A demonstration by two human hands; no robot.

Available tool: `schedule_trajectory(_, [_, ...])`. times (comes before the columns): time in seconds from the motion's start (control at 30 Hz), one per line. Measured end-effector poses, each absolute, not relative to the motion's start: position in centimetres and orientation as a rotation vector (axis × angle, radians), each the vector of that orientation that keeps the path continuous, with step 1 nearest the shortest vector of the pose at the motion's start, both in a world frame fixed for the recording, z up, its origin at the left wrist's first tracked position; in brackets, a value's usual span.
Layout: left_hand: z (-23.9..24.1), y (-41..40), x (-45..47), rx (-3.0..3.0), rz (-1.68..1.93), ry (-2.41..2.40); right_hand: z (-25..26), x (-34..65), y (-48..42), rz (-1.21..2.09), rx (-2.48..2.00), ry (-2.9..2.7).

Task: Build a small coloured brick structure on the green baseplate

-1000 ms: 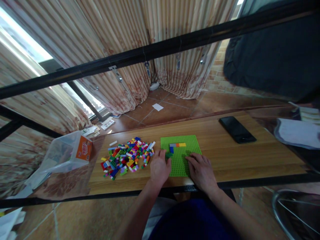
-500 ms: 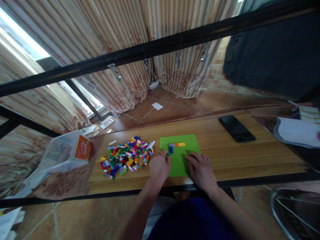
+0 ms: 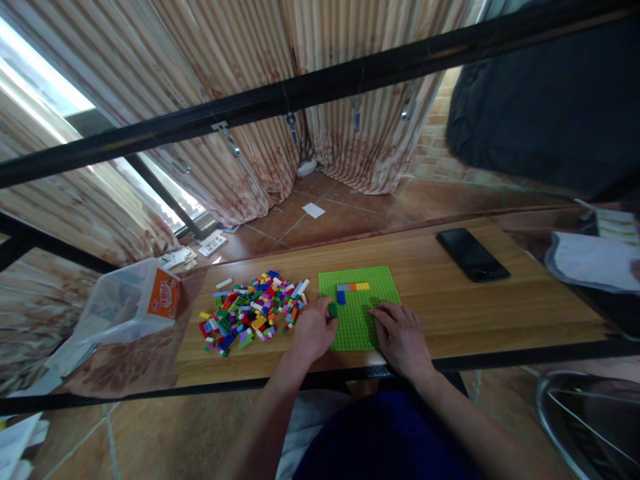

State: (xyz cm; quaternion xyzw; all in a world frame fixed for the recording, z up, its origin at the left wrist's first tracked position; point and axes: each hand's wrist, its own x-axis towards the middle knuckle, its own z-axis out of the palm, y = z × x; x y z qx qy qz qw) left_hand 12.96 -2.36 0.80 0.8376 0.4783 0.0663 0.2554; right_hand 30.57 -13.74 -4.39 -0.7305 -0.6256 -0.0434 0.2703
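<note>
A bright green studded baseplate (image 3: 356,333) lies on the wooden table in front of me. Attached to its upper part is a row with a grey brick (image 3: 343,288), an orange brick (image 3: 353,287) and a yellow brick (image 3: 363,287); a blue brick (image 3: 341,297) sits below the row's left end. Over the plate's left edge, my left hand (image 3: 314,330) pinches a dark green brick (image 3: 333,309) between thumb and fingers, just below the blue one. My right hand (image 3: 403,333) rests on the plate's right side, fingers loosely bent and apart, holding nothing.
Left of the plate is a heap of loose coloured bricks (image 3: 263,300). Farther left stands a clear plastic bin (image 3: 125,303) with an orange label. A black phone (image 3: 471,255) lies at the right. A black metal bar (image 3: 320,90) crosses beyond the table.
My left hand has shifted slightly left and turned, so the dark green brick shows more clearly in its fingertips. My right hand stays in place on the plate.
</note>
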Motion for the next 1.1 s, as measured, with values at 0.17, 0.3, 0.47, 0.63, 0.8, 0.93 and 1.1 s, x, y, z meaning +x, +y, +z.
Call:
schedule_trajectory(0.17, [0.6, -2.1, 12.9, 2.298, 0.200, 1.234, -4.4, 30.6, -13.7, -0.122, -1.969, -1.690])
schedule_trajectory(0.3, [0.5, -2.7, 13.2, 2.301, 0.235, 1.186, -4.4, 30.5, -13.8, -0.128, -1.967, -1.683])
schedule_trajectory(0.47, [0.4, -3.2, 13.9, 2.309, 0.246, 1.217, -4.3, 30.5, -13.8, -0.142, -1.972, -1.689])
schedule_trajectory(0.63, [0.1, -3.1, 14.2, 2.329, 0.272, 1.235, -4.2, 30.5, -13.8, -0.132, -1.981, -1.691])
schedule_trajectory(0.8, [-0.3, -3.0, 14.3, 2.290, 0.295, 1.226, -4.2, 30.5, -13.7, -0.120, -1.986, -1.688])
schedule_trajectory(0.93, [-0.4, -3.1, 14.3, 2.228, 0.306, 1.241, -4.3, 30.5, -13.7, -0.115, -1.978, -1.681])
schedule_trajectory(1.1, [-0.3, -3.0, 13.8, 2.157, 0.339, 1.251, -4.3, 30.7, -13.8, -0.077, -1.958, -1.657])
